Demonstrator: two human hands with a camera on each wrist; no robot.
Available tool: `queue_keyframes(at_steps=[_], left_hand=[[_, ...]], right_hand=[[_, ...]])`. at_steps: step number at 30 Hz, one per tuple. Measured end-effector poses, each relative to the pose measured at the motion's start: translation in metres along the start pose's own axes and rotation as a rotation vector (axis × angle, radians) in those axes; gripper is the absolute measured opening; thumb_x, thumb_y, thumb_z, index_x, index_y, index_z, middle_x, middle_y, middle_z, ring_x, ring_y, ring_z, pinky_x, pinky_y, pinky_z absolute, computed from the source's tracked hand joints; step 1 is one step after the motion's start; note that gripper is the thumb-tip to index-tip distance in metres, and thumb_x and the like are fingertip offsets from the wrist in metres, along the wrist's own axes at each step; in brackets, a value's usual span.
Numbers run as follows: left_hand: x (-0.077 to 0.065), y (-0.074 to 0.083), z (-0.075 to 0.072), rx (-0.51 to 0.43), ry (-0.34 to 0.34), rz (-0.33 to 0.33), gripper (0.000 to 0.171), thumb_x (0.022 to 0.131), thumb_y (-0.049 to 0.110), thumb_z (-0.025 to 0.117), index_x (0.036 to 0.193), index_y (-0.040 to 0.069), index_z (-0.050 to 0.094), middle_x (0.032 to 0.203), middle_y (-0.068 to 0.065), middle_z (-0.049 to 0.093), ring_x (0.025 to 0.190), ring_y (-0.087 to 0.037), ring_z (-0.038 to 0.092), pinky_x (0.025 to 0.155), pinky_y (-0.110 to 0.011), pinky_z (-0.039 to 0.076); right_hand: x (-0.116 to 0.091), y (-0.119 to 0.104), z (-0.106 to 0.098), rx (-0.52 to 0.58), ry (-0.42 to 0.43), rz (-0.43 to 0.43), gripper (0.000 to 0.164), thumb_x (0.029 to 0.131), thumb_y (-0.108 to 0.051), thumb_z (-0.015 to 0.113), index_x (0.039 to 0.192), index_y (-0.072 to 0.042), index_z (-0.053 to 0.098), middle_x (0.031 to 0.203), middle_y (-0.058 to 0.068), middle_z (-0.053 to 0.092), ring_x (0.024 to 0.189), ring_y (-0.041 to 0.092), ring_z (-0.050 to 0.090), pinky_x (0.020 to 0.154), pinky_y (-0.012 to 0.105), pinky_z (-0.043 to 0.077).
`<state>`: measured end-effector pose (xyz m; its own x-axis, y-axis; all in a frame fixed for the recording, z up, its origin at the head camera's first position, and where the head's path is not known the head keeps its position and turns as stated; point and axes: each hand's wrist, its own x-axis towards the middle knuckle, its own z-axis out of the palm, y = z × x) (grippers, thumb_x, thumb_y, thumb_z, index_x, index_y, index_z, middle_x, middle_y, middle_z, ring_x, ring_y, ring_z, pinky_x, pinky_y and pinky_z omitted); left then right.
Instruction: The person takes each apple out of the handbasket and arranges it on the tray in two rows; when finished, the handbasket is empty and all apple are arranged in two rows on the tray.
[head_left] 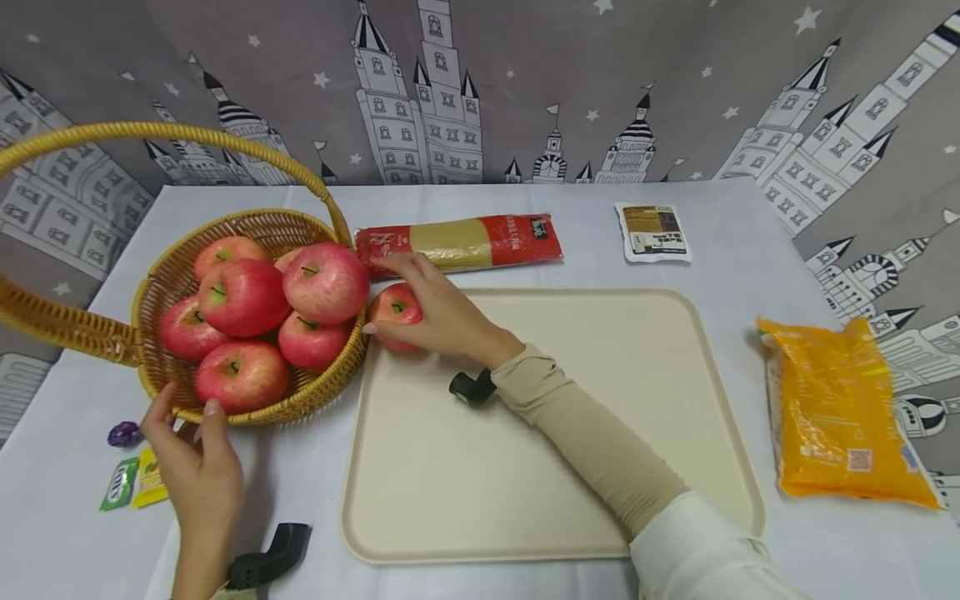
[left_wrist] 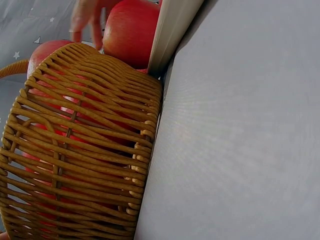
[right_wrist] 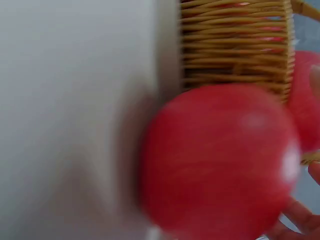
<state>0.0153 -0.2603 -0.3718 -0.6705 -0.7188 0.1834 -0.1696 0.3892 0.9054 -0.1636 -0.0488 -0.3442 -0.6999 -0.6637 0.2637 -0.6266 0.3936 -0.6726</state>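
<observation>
A tall-handled wicker basket [head_left: 330, 379] at the left holds several red apples [head_left: 243, 297]. My left hand [head_left: 197, 467] grips its near rim, with thumb and index finger over the edge. My right hand [head_left: 442, 312] hovers over a single apple [head_left: 396, 315] at the far left corner of the beige tray [head_left: 547, 467]. Its thumb and fingers are spread, fingertips pointing toward the uppermost basket apple [head_left: 326, 282]. In the right wrist view the single apple [right_wrist: 220, 160] sits low against the basket [right_wrist: 232, 45], the fingertips higher up.
A red and gold packet [head_left: 457, 243] lies behind the tray, and a small white-edged pouch [head_left: 654, 233] is at the back right. An orange bag [head_left: 843, 417] stands right of the tray. Small wrapped sweets [head_left: 120, 483] lie left of the left hand. The basket handle [head_left: 225, 137] arches high.
</observation>
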Motion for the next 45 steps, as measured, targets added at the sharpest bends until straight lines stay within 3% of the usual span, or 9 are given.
queue_keyframes(at_steps=[3, 8, 13, 22, 26, 35, 41, 45], left_hand=[[0.0, 0.001, 0.0, -0.007, -0.003, 0.005, 0.044, 0.094, 0.02, 0.041, 0.136, 0.019, 0.028, 0.14, -0.002, 0.03, 0.118, -0.016, 0.039, 0.103, -0.026, 0.034], [0.001, 0.001, 0.001, 0.001, -0.015, 0.002, 0.044, 0.094, 0.021, 0.04, 0.137, 0.019, 0.027, 0.141, -0.003, 0.028, 0.121, -0.017, 0.037, 0.107, -0.029, 0.032], [0.002, -0.001, 0.0, 0.015, -0.024, 0.003, 0.045, 0.094, 0.021, 0.04, 0.137, 0.019, 0.026, 0.142, -0.004, 0.028, 0.121, -0.018, 0.037, 0.107, -0.03, 0.032], [0.002, 0.002, -0.003, 0.007, -0.032, 0.034, 0.044, 0.095, 0.022, 0.04, 0.137, 0.018, 0.027, 0.142, -0.005, 0.029, 0.122, -0.018, 0.037, 0.107, -0.03, 0.032], [0.002, 0.004, -0.005, 0.022, -0.032, 0.043, 0.044, 0.095, 0.023, 0.041, 0.136, 0.019, 0.027, 0.141, -0.005, 0.03, 0.121, -0.018, 0.038, 0.106, -0.029, 0.033], [0.006, 0.006, -0.009, 0.032, -0.006, 0.02, 0.044, 0.094, 0.022, 0.042, 0.136, 0.019, 0.029, 0.14, -0.005, 0.032, 0.118, -0.016, 0.04, 0.104, -0.026, 0.035], [0.006, 0.006, -0.01, 0.034, 0.01, 0.011, 0.044, 0.094, 0.021, 0.042, 0.136, 0.018, 0.03, 0.14, -0.005, 0.032, 0.117, -0.017, 0.041, 0.1, -0.023, 0.037], [0.006, 0.005, -0.01, 0.033, -0.003, 0.032, 0.045, 0.094, 0.02, 0.043, 0.136, 0.016, 0.03, 0.14, -0.005, 0.032, 0.116, -0.017, 0.042, 0.096, -0.021, 0.038]], right_hand=[[0.005, -0.012, -0.006, -0.008, 0.028, -0.078, 0.072, 0.076, -0.049, 0.065, 0.137, -0.024, 0.035, 0.135, -0.004, 0.038, 0.12, 0.006, 0.041, 0.102, 0.023, 0.036], [0.017, -0.035, -0.009, -0.22, 0.043, -0.159, 0.072, 0.077, -0.059, 0.058, 0.138, -0.03, 0.034, 0.136, -0.004, 0.039, 0.122, 0.005, 0.038, 0.1, 0.02, 0.034], [0.031, -0.047, -0.006, -0.393, 0.059, -0.177, 0.077, 0.074, -0.068, 0.052, 0.14, -0.034, 0.03, 0.132, -0.005, 0.042, 0.118, 0.006, 0.042, 0.094, 0.02, 0.037], [0.046, -0.051, 0.0, -0.549, 0.078, -0.168, 0.082, 0.069, -0.077, 0.047, 0.138, -0.036, 0.032, 0.129, -0.007, 0.046, 0.106, 0.01, 0.047, 0.083, 0.02, 0.04], [0.044, -0.052, -0.001, -0.497, 0.047, -0.138, 0.077, 0.071, -0.074, 0.049, 0.137, -0.037, 0.035, 0.13, -0.009, 0.045, 0.109, 0.009, 0.045, 0.087, 0.019, 0.038], [0.032, -0.057, -0.01, -0.237, 0.037, -0.037, 0.066, 0.068, -0.065, 0.061, 0.127, -0.039, 0.048, 0.128, -0.011, 0.045, 0.118, 0.005, 0.039, 0.094, 0.02, 0.037], [0.016, -0.052, -0.024, -0.076, 0.138, -0.053, 0.061, 0.064, -0.057, 0.071, 0.119, -0.033, 0.057, 0.125, -0.009, 0.048, 0.115, 0.005, 0.042, 0.089, 0.019, 0.04], [-0.001, -0.038, -0.038, -0.063, 0.194, -0.028, 0.061, 0.064, -0.054, 0.073, 0.118, -0.031, 0.057, 0.124, -0.007, 0.049, 0.114, 0.007, 0.043, 0.086, 0.024, 0.045]])
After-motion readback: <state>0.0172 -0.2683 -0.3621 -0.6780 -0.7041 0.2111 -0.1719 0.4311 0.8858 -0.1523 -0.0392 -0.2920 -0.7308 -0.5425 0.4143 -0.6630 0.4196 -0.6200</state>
